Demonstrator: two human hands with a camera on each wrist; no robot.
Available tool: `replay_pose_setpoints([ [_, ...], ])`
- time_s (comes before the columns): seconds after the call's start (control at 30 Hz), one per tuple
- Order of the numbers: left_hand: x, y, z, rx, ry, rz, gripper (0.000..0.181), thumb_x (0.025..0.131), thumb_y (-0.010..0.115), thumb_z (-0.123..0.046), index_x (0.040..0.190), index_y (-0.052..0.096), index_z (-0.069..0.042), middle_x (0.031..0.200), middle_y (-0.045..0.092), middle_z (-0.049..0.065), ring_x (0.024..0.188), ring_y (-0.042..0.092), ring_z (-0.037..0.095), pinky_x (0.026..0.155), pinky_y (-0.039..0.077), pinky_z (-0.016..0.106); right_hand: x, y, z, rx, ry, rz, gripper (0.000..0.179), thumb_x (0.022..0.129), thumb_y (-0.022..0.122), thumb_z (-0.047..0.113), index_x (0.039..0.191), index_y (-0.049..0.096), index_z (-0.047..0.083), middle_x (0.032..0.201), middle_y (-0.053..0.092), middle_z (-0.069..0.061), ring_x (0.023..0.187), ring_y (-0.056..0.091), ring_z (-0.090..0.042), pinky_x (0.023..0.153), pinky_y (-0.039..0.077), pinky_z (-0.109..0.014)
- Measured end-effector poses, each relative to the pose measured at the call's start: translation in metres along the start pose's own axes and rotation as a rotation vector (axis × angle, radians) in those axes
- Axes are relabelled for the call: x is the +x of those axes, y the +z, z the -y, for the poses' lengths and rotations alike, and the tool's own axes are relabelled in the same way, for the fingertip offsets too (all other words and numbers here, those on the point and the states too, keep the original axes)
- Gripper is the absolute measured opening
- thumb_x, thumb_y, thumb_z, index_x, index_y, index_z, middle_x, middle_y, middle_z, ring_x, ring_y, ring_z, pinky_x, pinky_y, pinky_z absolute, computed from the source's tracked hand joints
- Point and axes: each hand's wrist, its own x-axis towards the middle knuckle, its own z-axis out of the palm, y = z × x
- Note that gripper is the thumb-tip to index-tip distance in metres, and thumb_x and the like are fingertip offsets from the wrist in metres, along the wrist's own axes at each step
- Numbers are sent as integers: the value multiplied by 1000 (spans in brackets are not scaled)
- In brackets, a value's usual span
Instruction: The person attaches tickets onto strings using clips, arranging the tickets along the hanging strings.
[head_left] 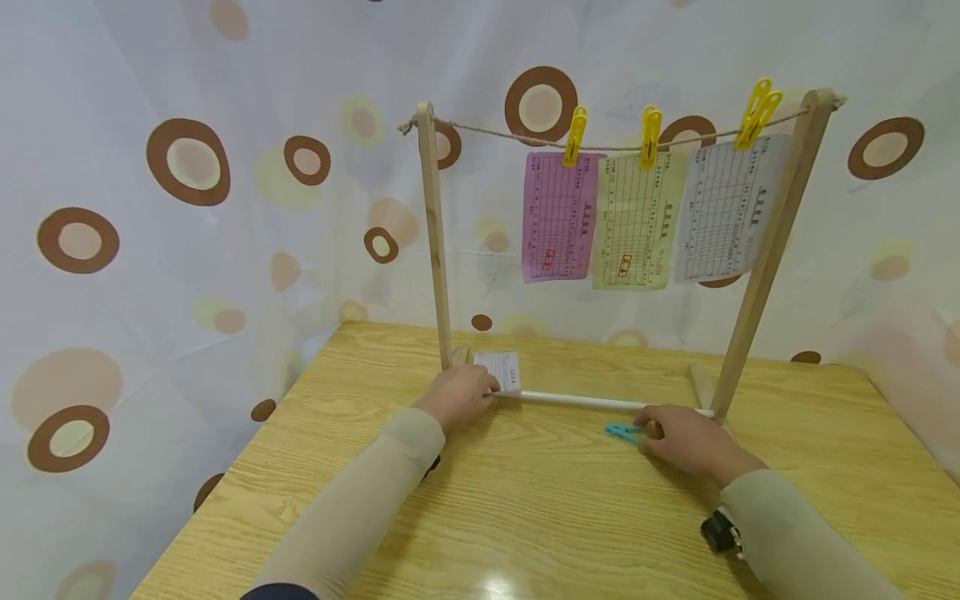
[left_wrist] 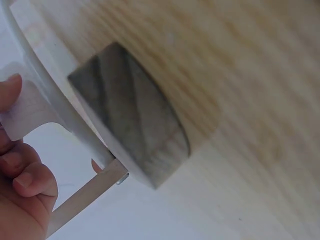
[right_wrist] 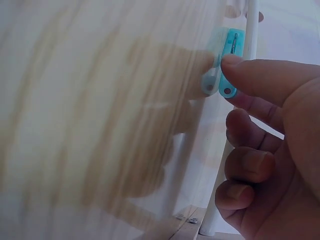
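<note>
My left hand (head_left: pixel 459 397) pinches a small printed white paper slip (head_left: pixel 501 372) beside the left foot of a wooden drying stand. In the left wrist view the slip (left_wrist: pixel 30 112) sits between thumb and fingers, next to the stand's white rod (left_wrist: pixel 70 112). My right hand (head_left: pixel 686 437) holds a turquoise clothespin (head_left: pixel 622 432) low over the table, in front of the rod. The right wrist view shows thumb and forefinger on the clothespin (right_wrist: pixel 235 37), with the other fingers curled loosely.
A string (head_left: pixel 510 133) runs between two wooden posts (head_left: pixel 435 233). Yellow clothespins (head_left: pixel 650 137) hold pink (head_left: pixel 558 217), yellow (head_left: pixel 637 225) and white (head_left: pixel 720 212) printed sheets on it. The wood-grain table (head_left: pixel 540 517) meets a patterned curtain (head_left: pixel 247 250) behind.
</note>
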Motion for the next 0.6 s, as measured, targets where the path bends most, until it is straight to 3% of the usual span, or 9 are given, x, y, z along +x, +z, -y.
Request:
replay_pose_setpoints([
  [0.17, -11, 2, -6, 6, 79, -6, 21, 100, 66, -26, 116, 78, -20, 104, 68, -5, 83, 57, 8, 74, 50, 27, -2, 0, 1, 2, 16, 20, 36, 94, 73, 29, 125, 66, 10, 98, 63, -2, 82, 57, -17, 71, 49, -44],
  [0.43, -27, 0, -21, -25, 165, 64, 18, 100, 66, -29, 112, 78, -21, 107, 70, -10, 95, 63, 5, 85, 51, 28, -6, 2, 2, -19, -16, 7, 27, 94, 74, 26, 118, 67, 14, 85, 57, 2, 70, 49, -16, 62, 42, -38],
  [0.6, -34, -2, -31, -16, 232, 114, 18, 98, 69, -30, 111, 78, -21, 108, 71, -10, 100, 63, 5, 89, 50, 27, -9, 2, 0, -10, -21, 5, 26, 94, 73, 26, 117, 66, 17, 85, 58, 2, 70, 50, -16, 62, 43, -38],
])
